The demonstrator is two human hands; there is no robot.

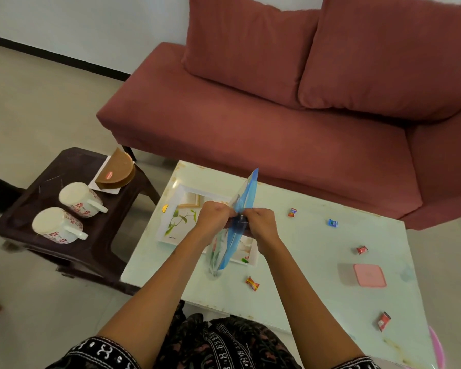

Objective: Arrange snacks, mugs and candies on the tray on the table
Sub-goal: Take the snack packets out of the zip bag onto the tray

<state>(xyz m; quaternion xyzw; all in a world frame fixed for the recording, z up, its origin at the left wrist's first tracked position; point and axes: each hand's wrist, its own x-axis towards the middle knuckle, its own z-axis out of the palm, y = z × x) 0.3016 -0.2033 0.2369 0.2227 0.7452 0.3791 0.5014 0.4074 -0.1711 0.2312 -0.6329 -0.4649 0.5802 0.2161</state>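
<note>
I hold a blue snack packet point(246, 191) edge-on above the white tray point(175, 209). My left hand point(214, 218) and my right hand point(260, 222) both pinch the packet's middle from opposite sides. The tray has a leaf print and lies on the pale glass table point(304, 262). Several wrapped candies lie loose on the table: one orange point(292, 212), one blue point(332, 223), one red point(362, 250), another red and yellow point(252, 283). Two white floral mugs point(79, 199) point(56, 225) lie on their sides on the dark stool point(64, 166).
A brown half-round packet point(116, 170) on white paper sits at the stool's back. A pink-lidded box point(369, 275) rests on the table's right side, with a red candy point(383, 320) near the front right corner. A maroon sofa point(277, 123) stands behind the table.
</note>
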